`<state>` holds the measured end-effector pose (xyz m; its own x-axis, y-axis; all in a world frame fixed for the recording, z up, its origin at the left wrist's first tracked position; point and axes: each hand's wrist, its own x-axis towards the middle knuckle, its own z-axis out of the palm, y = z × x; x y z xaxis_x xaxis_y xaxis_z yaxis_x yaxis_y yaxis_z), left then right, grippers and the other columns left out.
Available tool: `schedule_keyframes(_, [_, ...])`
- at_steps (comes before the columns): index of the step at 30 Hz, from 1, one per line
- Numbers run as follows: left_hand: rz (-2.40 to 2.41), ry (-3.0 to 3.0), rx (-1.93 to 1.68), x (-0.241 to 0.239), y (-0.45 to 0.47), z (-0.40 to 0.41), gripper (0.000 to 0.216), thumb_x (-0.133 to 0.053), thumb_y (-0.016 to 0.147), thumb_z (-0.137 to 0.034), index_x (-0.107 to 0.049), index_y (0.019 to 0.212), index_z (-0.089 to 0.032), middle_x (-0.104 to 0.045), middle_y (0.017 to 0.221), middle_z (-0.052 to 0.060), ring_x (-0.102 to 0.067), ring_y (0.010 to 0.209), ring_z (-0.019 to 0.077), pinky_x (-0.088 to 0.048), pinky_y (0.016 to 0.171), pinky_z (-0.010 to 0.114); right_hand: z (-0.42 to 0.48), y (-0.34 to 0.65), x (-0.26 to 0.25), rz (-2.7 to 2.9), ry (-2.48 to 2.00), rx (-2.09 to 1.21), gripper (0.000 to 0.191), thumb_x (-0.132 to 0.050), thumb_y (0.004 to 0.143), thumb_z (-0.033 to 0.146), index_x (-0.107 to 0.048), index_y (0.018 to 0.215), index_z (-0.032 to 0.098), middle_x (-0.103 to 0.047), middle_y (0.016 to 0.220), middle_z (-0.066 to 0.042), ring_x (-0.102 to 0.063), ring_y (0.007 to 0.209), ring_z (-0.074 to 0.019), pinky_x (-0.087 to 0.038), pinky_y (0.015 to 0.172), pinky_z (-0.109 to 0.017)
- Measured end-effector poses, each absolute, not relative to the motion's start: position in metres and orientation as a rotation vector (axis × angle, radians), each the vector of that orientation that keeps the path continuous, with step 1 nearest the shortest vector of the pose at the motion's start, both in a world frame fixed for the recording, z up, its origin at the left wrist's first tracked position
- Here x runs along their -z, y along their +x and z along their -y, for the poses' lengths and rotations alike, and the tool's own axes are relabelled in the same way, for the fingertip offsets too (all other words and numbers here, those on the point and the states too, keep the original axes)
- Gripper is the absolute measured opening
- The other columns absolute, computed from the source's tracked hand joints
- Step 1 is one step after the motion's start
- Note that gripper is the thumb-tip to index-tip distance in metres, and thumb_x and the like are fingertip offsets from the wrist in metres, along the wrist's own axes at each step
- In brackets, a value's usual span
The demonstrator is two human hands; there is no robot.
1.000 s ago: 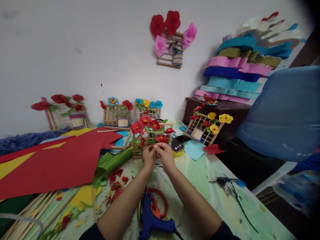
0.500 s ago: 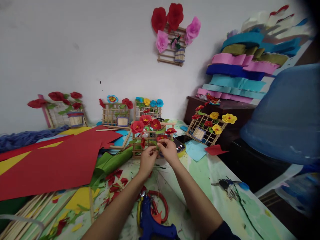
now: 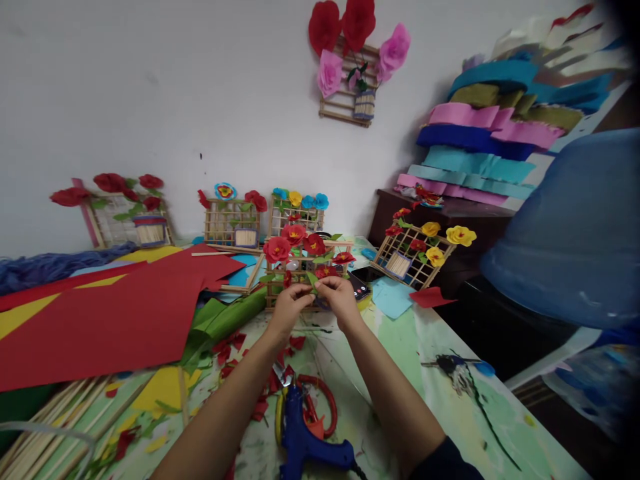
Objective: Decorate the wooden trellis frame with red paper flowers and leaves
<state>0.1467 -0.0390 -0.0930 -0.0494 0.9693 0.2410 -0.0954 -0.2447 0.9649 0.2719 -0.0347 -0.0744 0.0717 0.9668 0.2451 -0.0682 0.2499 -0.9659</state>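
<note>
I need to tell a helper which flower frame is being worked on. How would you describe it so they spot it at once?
Start at the big red paper sheet on the table; just right of its far corner stands a wooden lattice frame with red paper flowers. Unlike the other frames, which stand nearer the wall, both the left hand and right hand are at its lower edge.

Only 1 view exists: a head-worn camera looking forward and down over the table (image 3: 440, 400) toward the white wall (image 3: 150, 100), close above both forearms, with the hands near the picture's middle.
</note>
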Motion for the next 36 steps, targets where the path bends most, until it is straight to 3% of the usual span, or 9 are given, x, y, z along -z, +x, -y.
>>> schedule_keyframes(7, [-0.937, 1.187, -1.401, 0.088, 0.147, 0.044, 0.027, -0.077, 0.054, -0.031, -0.073, 0.077, -0.016, -0.072, 0.077, 0.004, -0.063, 0.075, 0.0193, -0.047, 0.075, 0.032, 0.041, 0.269, 0.070, 1.098, -0.961, -1.113, 0.021, -0.073, 0.055, 0.036, -0.066, 0.060, 0.017, -0.051, 0.050, 0.004, -0.039, 0.050, -0.0095, -0.029, 0.049, -0.023])
schedule_keyframes(28, [-1.039, 1.189, -1.394, 0.081, 0.143, 0.046, 0.022, -0.075, 0.056, -0.029, -0.072, 0.072, -0.015, -0.070, 0.070, 0.003, -0.060, 0.066, 0.0159, -0.045, 0.070, 0.028, 0.040, 0.269, 0.071, 1.163, -1.007, -1.088, 0.021, -0.070, 0.057, 0.036, -0.059, 0.056, 0.018, -0.047, 0.048, 0.006, -0.034, 0.046, -0.0076, -0.027, 0.046, -0.022])
schedule_keyframes(36, [-1.021, 1.208, -1.432, 0.071, 0.140, 0.053, 0.027, -0.076, 0.056, -0.031, -0.072, 0.076, -0.014, -0.071, 0.075, 0.004, -0.061, 0.070, 0.0165, -0.046, 0.070, 0.028, 0.043, 0.266, 0.070, 1.162, -0.948, -1.075, 0.024, -0.072, 0.057, 0.038, -0.063, 0.064, 0.017, -0.053, 0.054, 0.004, -0.037, 0.049, -0.0085, -0.028, 0.047, -0.022])
